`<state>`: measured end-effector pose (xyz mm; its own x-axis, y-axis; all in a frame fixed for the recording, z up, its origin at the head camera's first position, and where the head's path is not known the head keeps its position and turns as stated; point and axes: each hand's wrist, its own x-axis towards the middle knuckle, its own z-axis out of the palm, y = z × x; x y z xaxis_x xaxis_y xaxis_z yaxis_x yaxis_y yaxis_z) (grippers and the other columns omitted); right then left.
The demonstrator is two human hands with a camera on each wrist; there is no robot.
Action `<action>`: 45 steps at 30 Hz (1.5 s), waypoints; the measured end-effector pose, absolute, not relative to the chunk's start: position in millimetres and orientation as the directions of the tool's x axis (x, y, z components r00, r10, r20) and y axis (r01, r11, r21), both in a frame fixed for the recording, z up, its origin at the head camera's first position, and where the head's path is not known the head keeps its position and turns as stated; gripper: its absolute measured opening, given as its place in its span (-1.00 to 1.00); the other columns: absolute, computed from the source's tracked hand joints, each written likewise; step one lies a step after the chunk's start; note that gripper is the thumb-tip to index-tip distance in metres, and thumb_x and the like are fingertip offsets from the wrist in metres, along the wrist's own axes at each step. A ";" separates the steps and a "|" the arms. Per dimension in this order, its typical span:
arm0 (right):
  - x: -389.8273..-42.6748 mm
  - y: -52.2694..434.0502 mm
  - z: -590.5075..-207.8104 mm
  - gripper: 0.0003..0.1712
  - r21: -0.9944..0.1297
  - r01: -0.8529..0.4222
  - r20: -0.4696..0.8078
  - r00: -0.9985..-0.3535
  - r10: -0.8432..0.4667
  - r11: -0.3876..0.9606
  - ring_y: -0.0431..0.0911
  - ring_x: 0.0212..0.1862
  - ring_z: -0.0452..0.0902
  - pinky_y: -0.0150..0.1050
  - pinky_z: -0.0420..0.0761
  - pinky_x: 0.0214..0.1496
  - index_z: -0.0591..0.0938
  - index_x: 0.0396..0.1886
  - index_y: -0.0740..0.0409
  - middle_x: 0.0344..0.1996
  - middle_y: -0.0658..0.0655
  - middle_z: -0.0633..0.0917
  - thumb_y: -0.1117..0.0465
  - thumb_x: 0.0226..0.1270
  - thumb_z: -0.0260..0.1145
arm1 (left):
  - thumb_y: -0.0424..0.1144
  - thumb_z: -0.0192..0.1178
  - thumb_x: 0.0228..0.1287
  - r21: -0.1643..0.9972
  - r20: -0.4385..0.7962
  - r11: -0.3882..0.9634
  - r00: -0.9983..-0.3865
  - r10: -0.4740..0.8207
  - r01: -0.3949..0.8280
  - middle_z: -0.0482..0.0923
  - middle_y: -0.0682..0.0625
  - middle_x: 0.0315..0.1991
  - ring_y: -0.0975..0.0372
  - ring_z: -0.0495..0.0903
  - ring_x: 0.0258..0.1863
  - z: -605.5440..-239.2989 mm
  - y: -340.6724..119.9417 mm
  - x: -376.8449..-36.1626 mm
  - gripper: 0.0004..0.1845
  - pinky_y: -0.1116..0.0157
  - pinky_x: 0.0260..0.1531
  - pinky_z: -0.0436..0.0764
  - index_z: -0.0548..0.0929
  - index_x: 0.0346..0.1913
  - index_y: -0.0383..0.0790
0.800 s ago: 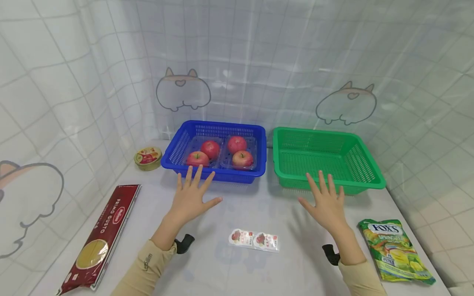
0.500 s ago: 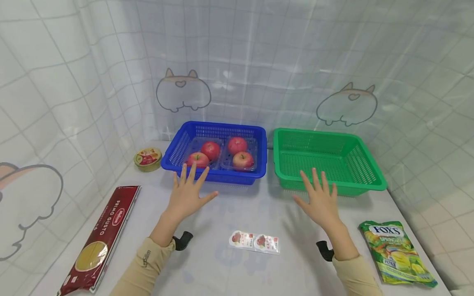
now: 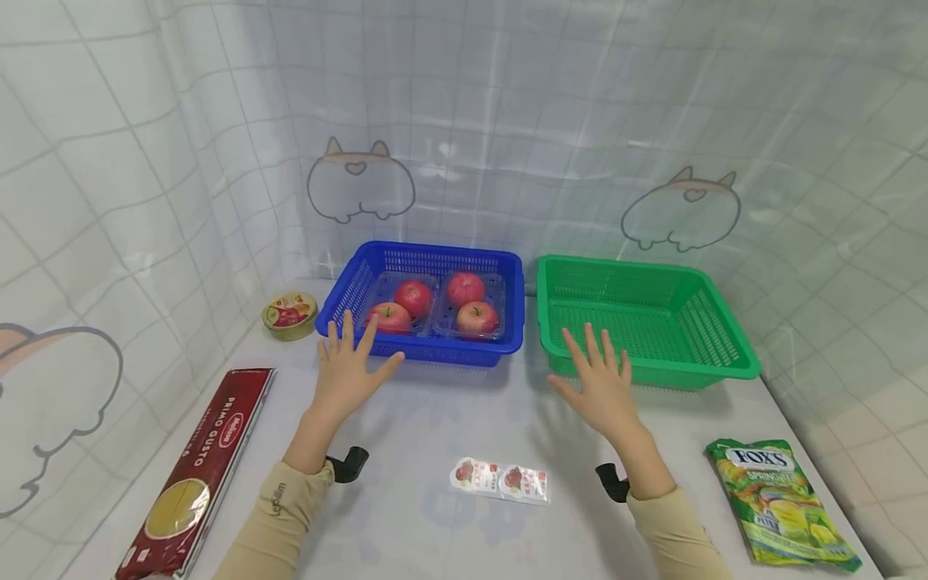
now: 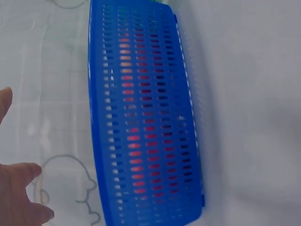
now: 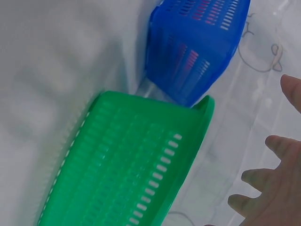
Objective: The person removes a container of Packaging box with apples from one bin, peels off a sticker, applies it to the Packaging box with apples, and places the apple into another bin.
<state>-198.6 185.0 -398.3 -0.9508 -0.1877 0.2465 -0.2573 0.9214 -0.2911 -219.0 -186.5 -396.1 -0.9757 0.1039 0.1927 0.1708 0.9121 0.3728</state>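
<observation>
My left hand point(image 3: 345, 379), fingers spread and holding nothing, hovers in front of the blue basket point(image 3: 435, 348). Inside that basket sit two clear plastic trays with red apples point(image 3: 413, 299). My right hand point(image 3: 603, 392) is likewise spread, raised before the near left corner of the green basket point(image 3: 645, 372), which has nothing in it. In the left wrist view, fingertips point(image 4: 28, 170) show left of the blue basket's wall point(image 4: 146, 117). The right wrist view has the fingers point(image 5: 258, 179) to the right of the green basket point(image 5: 122, 155).
Two apple stickers point(image 3: 500, 481) lie on the table between the forearms. A red pasta packet point(image 3: 199, 475) and a round tin point(image 3: 290, 315) are at the left. A green candy bag point(image 3: 783, 503) lies at the right. Patterned curtains point(image 3: 464, 121) stand behind the baskets.
Both hands have drifted left and slightly up in the head view, fingers still spread. The baskets, apples and packets keep their places on the table; the view has tilted slightly.
</observation>
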 end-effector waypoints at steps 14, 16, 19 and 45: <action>-213.4 158.8 -391.7 -0.12 -0.334 -0.300 0.269 -0.939 -0.214 0.893 0.21 0.43 -0.36 0.30 -0.27 0.31 0.02 0.46 -0.06 0.44 0.26 -0.10 -0.21 0.26 0.13 | 0.32 -0.11 0.24 0.558 0.221 0.825 -0.974 -0.045 0.089 -0.56 -0.39 0.38 -0.29 -0.55 0.31 -407.2 -212.2 -231.0 -0.07 -0.31 0.18 -0.37 -0.14 0.46 -0.19; -215.4 154.7 -389.8 -0.12 -0.344 -0.307 0.268 -0.938 -0.221 0.887 0.21 0.43 -0.35 0.29 -0.24 0.32 0.02 0.47 -0.07 0.44 0.26 -0.10 -0.22 0.26 0.12 | 0.30 -0.10 0.25 0.590 0.224 0.804 -0.971 -0.078 0.071 -0.59 -0.38 0.38 -0.28 -0.56 0.32 -408.6 -216.7 -233.4 -0.07 -0.30 0.19 -0.38 -0.17 0.46 -0.19; -218.4 149.3 -387.5 -0.12 -0.367 -0.318 0.265 -0.937 -0.229 0.874 0.20 0.43 -0.35 0.29 -0.22 0.32 0.00 0.47 -0.10 0.44 0.24 -0.11 -0.22 0.27 0.11 | 0.28 -0.09 0.26 0.631 0.214 0.774 -0.969 -0.121 0.042 -0.62 -0.38 0.37 -0.29 -0.55 0.32 -411.0 -223.0 -237.2 -0.07 -0.28 0.20 -0.40 -0.20 0.46 -0.19; -243.1 119.6 -385.1 -0.12 -0.706 -0.326 0.233 -0.945 -0.228 0.629 0.23 0.42 -0.21 0.37 -0.08 0.25 0.04 0.46 -0.10 0.44 0.23 -0.01 -0.31 0.25 0.05 | 0.23 -0.13 0.31 0.883 0.017 0.459 -0.969 -0.248 -0.102 -0.39 -0.18 0.46 -0.06 -0.33 0.42 -427.3 -245.6 -268.7 -0.06 -0.06 0.34 -0.21 -0.42 0.44 -0.15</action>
